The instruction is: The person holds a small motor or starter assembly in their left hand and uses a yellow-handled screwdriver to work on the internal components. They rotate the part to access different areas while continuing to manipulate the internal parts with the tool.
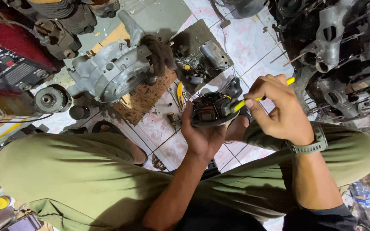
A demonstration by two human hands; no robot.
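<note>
Round black engine part cupped in one hand, yellow tool worked on it by the other.

The left hand [202,132] is closed from below around a round black part with copper-coloured windings [210,110], which sits at its twelve o'clock, resting on palm and fingers. The right hand [279,109] lies at the part's three o'clock, clenched on a thin yellow-handled tool [253,99] whose tip touches the part's right edge. A green wristwatch [311,145] sits on that wrist. At the part's ten o'clock, well apart on the tiled floor [236,42], a grey engine casing [112,70] lies on a board. Yellow-handled pliers [180,93] lie on the floor just beside the left hand, at its eleven o'clock.
</note>
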